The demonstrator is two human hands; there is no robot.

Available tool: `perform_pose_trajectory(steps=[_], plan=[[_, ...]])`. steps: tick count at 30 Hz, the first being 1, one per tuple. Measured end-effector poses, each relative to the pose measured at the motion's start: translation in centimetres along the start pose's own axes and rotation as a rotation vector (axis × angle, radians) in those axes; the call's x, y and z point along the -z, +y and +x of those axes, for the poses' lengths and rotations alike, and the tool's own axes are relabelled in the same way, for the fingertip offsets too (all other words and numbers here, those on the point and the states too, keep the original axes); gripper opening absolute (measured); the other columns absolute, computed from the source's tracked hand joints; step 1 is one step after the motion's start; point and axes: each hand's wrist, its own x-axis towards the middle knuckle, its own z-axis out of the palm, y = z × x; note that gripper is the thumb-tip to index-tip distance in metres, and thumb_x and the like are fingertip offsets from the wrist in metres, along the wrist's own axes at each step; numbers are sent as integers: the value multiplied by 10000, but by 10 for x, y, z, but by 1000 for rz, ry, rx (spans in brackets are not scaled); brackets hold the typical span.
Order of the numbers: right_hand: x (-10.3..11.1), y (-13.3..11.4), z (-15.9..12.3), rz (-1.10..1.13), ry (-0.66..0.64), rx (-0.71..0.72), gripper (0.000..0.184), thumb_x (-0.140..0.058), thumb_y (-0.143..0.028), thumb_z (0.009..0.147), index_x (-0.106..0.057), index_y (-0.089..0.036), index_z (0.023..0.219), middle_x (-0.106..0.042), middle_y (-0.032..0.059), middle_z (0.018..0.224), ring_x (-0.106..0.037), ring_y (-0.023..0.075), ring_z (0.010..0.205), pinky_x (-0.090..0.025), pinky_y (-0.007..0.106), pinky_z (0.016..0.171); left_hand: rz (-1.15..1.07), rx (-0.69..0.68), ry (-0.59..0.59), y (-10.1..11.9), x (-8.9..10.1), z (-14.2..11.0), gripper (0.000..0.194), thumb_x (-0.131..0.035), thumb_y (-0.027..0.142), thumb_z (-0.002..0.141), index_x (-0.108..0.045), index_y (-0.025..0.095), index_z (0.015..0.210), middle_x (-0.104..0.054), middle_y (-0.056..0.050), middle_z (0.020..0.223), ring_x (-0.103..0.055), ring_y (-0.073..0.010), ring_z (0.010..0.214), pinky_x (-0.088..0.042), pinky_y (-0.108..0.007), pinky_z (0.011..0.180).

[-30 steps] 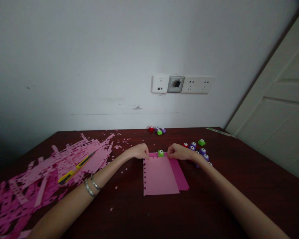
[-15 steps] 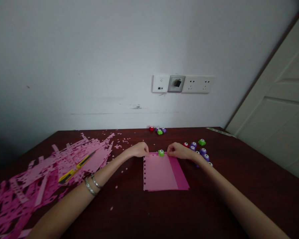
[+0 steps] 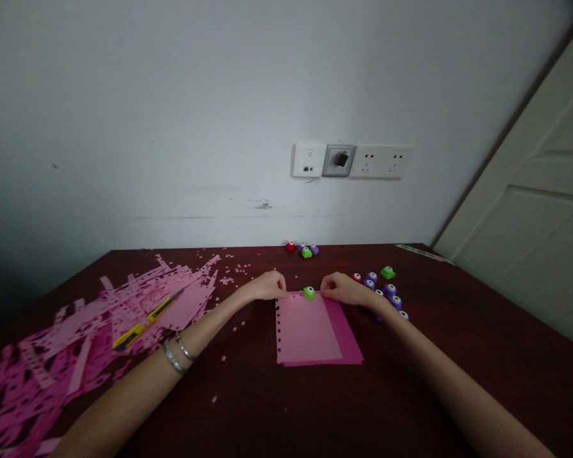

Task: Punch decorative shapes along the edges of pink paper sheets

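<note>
My left hand (image 3: 270, 285) pinches the top left corner of a light pink sheet of paper (image 3: 308, 331). Its left edge carries a row of punched holes. Beneath it lies a darker magenta sheet (image 3: 346, 334), showing along the right side. At the top right corner my right hand (image 3: 342, 288) holds the paper between thumb and fingers; how many sheets are in the pinch, I cannot tell. Between both hands a green craft punch (image 3: 309, 292) sits on the paper's top edge, with neither hand on it.
Pink paper scraps (image 3: 90, 331) cover the table's left, with a yellow utility knife (image 3: 148, 320) on top. Several purple punches (image 3: 389, 291) and a green punch (image 3: 388, 273) stand beside my right forearm. More punches (image 3: 306, 252) sit by the wall. Wall sockets (image 3: 379, 161) are above.
The light pink sheet's lower edge has shifted up slightly, baring more magenta along the bottom right. Both hands stay nearly where they were on the top edge.
</note>
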Motion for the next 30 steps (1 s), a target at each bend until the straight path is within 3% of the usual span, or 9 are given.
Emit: perform_pose_trajectory(steps=[5,7,11,16,22,26,30], plan=[[11,-12,-7,-11,119,-17,219,-505,-318,751,-612,-127,735,-599,36,669,-516,124,589,-365,226,521,-13,-19,212,3,5,-1,268,-535,390,724,-593,129,751,-616,-42,749,-536,-125,662,-365,-222,572],[12,-18,-7,15,151,-72,279,-479,-373,782,-587,-131,694,-565,23,610,-485,108,529,-342,221,484,-15,-19,228,9,5,-1,282,-504,394,758,-585,132,688,-591,-28,680,-512,-112,614,-353,-223,561],[5,-24,-1,154,20,-193,338,-350,-352,856,-539,-144,668,-465,-23,480,-384,73,362,-277,206,378,-36,20,113,26,-2,3,374,-437,414,808,-575,129,610,-514,-1,543,-443,-92,506,-310,-222,500],[-7,-30,0,181,-139,-169,482,-233,-341,902,-435,-167,500,-415,-22,396,-351,66,311,-274,209,359,23,38,22,41,-16,14,452,-360,435,845,-585,120,611,-517,-17,518,-473,-115,503,-330,-232,501],[-9,-46,-5,87,-106,-160,449,-279,-281,895,-412,-175,479,-434,-14,410,-417,85,374,-327,225,440,95,81,-59,45,-24,22,452,-290,386,884,-562,127,633,-521,-33,518,-498,-126,493,-366,-234,498],[-9,-46,-7,77,-110,-147,442,-258,-272,894,-422,-177,495,-429,-13,408,-432,103,399,-346,239,474,19,135,-165,46,-24,22,481,-256,395,887,-482,145,544,-469,-13,469,-435,-103,398,-349,-225,415],[-8,-43,-6,-23,-141,-70,407,-234,-194,880,-483,-153,561,-487,16,477,-474,125,461,-369,244,500,16,152,-196,41,-26,25,467,-261,333,880,-435,145,490,-467,-15,467,-422,-95,375,-361,-227,393]])
